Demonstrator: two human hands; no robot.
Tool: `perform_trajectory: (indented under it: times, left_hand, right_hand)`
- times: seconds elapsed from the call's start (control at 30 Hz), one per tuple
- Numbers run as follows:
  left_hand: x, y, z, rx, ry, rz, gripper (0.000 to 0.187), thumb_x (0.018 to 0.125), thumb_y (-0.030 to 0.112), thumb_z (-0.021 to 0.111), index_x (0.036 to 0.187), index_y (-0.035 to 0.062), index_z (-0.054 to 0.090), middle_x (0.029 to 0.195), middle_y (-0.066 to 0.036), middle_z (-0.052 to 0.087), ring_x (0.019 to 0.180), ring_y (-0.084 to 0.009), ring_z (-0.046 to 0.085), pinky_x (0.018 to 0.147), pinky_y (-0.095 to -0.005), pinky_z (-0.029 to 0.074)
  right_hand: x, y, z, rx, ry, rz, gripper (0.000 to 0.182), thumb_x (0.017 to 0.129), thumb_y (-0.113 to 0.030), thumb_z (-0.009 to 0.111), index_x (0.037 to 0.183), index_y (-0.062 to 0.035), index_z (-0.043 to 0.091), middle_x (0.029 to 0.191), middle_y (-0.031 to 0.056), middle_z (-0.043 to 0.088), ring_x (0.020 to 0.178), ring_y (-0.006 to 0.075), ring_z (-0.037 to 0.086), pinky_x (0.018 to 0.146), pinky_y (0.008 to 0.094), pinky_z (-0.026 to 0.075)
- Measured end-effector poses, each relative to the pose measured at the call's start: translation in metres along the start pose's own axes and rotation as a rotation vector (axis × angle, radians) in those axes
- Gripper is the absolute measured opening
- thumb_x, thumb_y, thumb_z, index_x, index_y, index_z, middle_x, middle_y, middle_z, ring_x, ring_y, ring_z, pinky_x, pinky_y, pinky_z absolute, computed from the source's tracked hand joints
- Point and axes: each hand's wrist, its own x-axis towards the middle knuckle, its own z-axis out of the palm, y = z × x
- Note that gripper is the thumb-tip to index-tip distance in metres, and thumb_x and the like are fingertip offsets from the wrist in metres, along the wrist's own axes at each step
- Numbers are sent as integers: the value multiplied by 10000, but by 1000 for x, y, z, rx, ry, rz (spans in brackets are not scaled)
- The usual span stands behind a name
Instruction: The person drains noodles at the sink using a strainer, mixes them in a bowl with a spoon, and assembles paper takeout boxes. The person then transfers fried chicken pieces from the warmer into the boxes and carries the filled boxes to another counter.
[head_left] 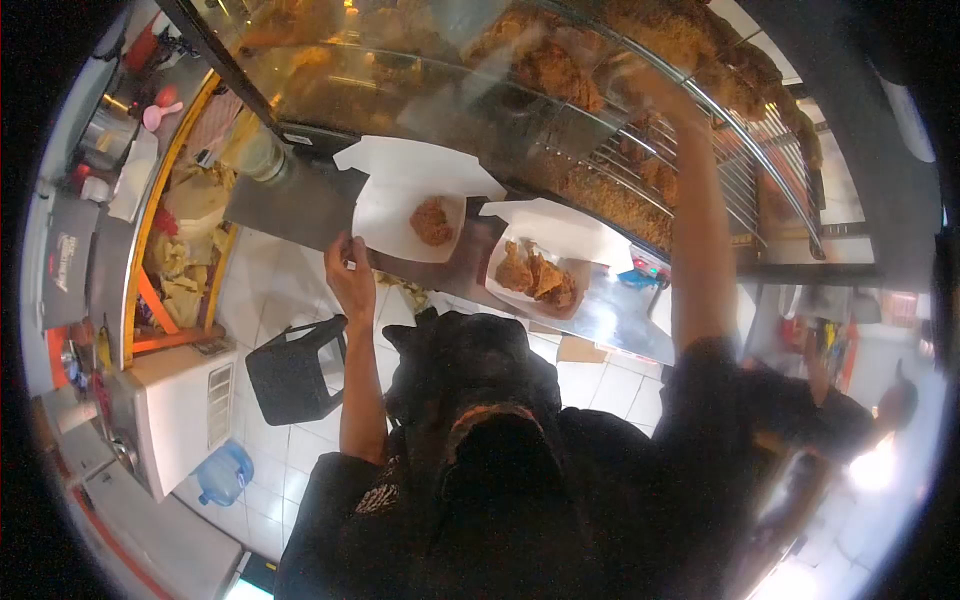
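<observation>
My left hand [349,268] grips the near left edge of an open white paper box [390,215] that holds one piece of fried chicken [432,221]. The box rests on a steel shelf [285,205] below a glass display case. Beside it to the right is a second white box [560,235] with several fried pieces [537,275]. My right hand [645,82] is stretched up into the case over a wire rack [720,165] loaded with fried chicken [560,70]. The glass and glare blur that hand, so whether it holds a piece is unclear.
A black stool [295,372] stands on the white tiled floor under my left arm. A white appliance [180,410] and a blue water jug [222,472] are at the lower left. A counter with an orange edge [150,230] runs along the left. Another person [885,405] is at the far right.
</observation>
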Motion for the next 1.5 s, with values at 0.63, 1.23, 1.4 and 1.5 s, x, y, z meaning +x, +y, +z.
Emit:
perform_trajectory:
  times: [0.63,1.23,1.4,1.5]
  left_hand:
    - [18,12,-3,178,-189,33,290,928,108,613,1186,-17,652,1030,-214,690,919,-303,687,810,-374,517]
    - [13,9,4,71,-127,31,333,946,144,618,1233,-23,633,1085,-216,698,973,-278,695,838,-378,516]
    - [-5,5,-5,-11,-97,-23,367,947,155,636,1264,-29,608,1120,-188,668,1030,-246,656,896,-365,501]
    - [-16,-6,-5,-58,-4,0,370,946,161,638,1261,-31,607,1138,-185,661,1049,-250,644,904,-374,497]
  right_hand:
    - [-114,-265,74,852,187,-567,483,751,-264,746,1199,-114,647,1260,143,624,1261,350,501,1075,452,406]
    - [-163,-114,-48,416,1101,327,563,951,-290,669,1353,32,442,1235,176,550,1114,223,569,952,376,477]
    - [-99,-33,-28,-115,834,-4,599,888,-204,723,1368,-2,426,1291,161,493,921,233,601,951,386,482]
    - [-111,-65,-18,647,922,115,616,831,-70,731,1353,-46,405,1336,153,472,971,248,605,875,332,539]
